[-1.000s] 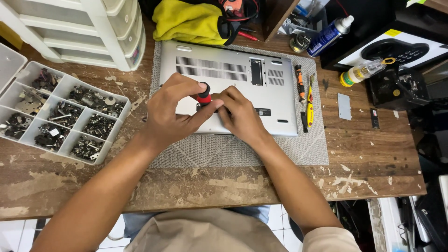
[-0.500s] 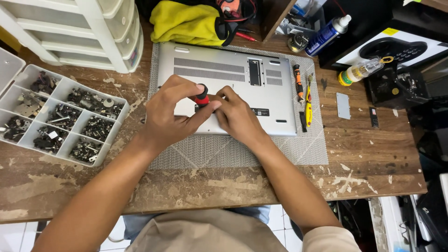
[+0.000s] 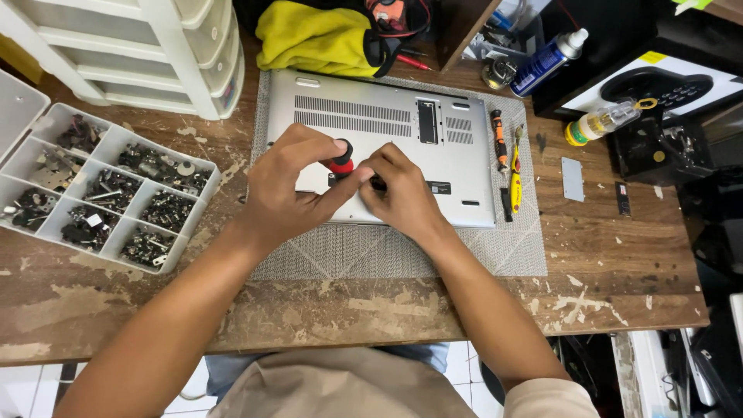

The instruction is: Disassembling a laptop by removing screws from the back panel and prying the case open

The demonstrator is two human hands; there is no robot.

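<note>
2 hands (image 3: 348,190) around red screwdriver (image 3: 339,160)

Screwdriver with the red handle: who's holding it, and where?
The left hand grips the screwdriver by its red and black handle top, standing upright on the laptop. The right hand steadies it lower down; its shaft is hidden.

Your bench: worn wooden table (image 3: 433,302), its top scuffed with pale patches.
Under your work: grey woven mat (image 3: 387,255).
To your left: clear compartment tray (image 3: 203,166), white drawer unit (image 3: 155,54).
To your right: small metal plate (image 3: 573,179), yellow-capped bottle (image 3: 600,122).
Far edge: yellow cloth (image 3: 317,39).
</note>
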